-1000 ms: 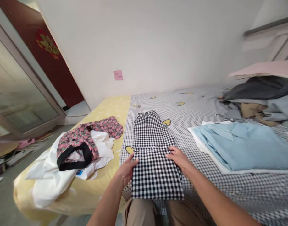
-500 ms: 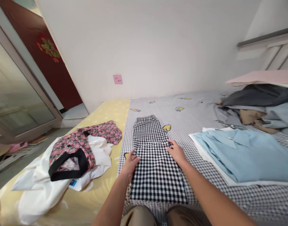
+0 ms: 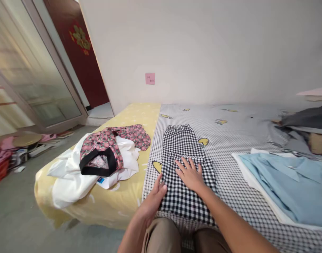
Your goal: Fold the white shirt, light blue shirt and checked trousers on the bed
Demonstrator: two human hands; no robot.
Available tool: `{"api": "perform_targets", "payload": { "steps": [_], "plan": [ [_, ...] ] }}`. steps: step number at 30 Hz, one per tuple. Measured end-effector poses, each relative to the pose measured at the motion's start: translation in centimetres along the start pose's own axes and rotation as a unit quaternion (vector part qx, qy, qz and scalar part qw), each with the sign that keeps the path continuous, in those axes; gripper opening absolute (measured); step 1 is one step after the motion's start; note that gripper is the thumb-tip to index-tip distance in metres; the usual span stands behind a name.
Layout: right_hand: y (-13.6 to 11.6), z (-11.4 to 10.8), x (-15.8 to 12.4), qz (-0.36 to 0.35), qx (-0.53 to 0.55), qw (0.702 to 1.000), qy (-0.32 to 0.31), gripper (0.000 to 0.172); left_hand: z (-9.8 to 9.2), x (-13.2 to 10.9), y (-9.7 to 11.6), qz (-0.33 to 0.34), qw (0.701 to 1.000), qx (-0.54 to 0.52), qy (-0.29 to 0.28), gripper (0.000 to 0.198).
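Note:
A black-and-white checked garment [image 3: 180, 138] lies partly folded on the grey checked sheet in front of me, its gathered waistband at the far end. My right hand [image 3: 190, 175] rests flat on its middle, fingers spread, just below the folded edge. At the garment's left edge is my left hand [image 3: 154, 196], thumb and fingers apart, with the fingertips touching or close to the cloth. Neither hand grips anything.
Left, on the yellow sheet [image 3: 97, 214], lie a floral garment with a black band [image 3: 129, 133] and white clothes [image 3: 71, 186]. Folded light-blue shirts [image 3: 290, 186] lie at the right, a dark clothes pile [image 3: 306, 117] behind. A pink note [image 3: 149, 79] is on the wall.
My right hand has moved from the garment's right edge onto its middle and flattened. My left hand stays by the left edge, slightly lower. The view has turned left.

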State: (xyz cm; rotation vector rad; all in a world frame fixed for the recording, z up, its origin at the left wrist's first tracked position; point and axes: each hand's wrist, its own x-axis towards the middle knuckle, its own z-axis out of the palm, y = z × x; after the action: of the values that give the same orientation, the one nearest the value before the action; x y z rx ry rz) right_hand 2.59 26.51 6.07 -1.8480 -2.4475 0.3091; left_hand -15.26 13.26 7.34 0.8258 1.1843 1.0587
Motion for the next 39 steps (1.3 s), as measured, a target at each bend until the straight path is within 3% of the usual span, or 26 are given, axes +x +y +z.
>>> {"api": "perform_targets", "payload": {
  "steps": [4,9,14,18,21,23,24,27,30,34,39],
  "plan": [
    [0.4,0.0,-0.2,-0.002,-0.019,1.0,-0.011,0.061,0.0,-2.3,-1.0,0.037,0.993,0.114,-0.007,0.08],
    [0.3,-0.3,-0.3,0.004,-0.034,0.999,-0.01,0.063,2.0,-1.0,-2.1,0.126,0.962,0.228,0.083,0.077],
    [0.4,-0.3,-0.4,-0.009,-0.022,1.0,-0.01,0.064,2.4,-0.9,-3.5,0.121,0.948,0.254,0.15,0.062],
    [0.6,-0.2,-0.3,-0.036,0.009,0.999,0.012,0.064,1.6,-1.5,-2.8,0.085,0.932,0.319,0.147,0.046],
    [0.7,0.0,-0.3,-0.047,0.029,0.998,0.036,0.062,1.5,-1.8,-0.5,0.108,0.883,0.401,0.218,0.038],
    [0.7,0.2,-0.3,-0.053,0.039,0.997,0.051,0.061,2.2,-1.3,1.6,0.182,0.826,0.453,0.281,0.04],
    [0.7,0.3,-0.3,-0.057,0.043,0.996,0.061,0.06,2.7,-0.6,2.5,0.227,0.802,0.473,0.285,0.042],
    [0.7,0.3,-0.5,-0.073,0.05,0.992,0.089,0.058,4.5,3.1,4.3,0.308,0.777,0.518,0.179,0.047],
    [0.7,0.1,-0.5,-0.076,0.068,0.991,0.085,0.056,4.9,7.7,4.1,0.258,0.789,0.551,0.081,0.048],
    [0.6,-0.3,-0.3,-0.073,0.11,0.987,0.088,0.057,3.9,11.3,2.6,0.199,0.775,0.59,0.106,0.051],
    [1.0,-0.7,-1.3,-0.09,0.125,0.984,0.089,0.056,3.8,11.5,2.3,0.177,0.734,0.641,0.136,0.055]
  ]
}}
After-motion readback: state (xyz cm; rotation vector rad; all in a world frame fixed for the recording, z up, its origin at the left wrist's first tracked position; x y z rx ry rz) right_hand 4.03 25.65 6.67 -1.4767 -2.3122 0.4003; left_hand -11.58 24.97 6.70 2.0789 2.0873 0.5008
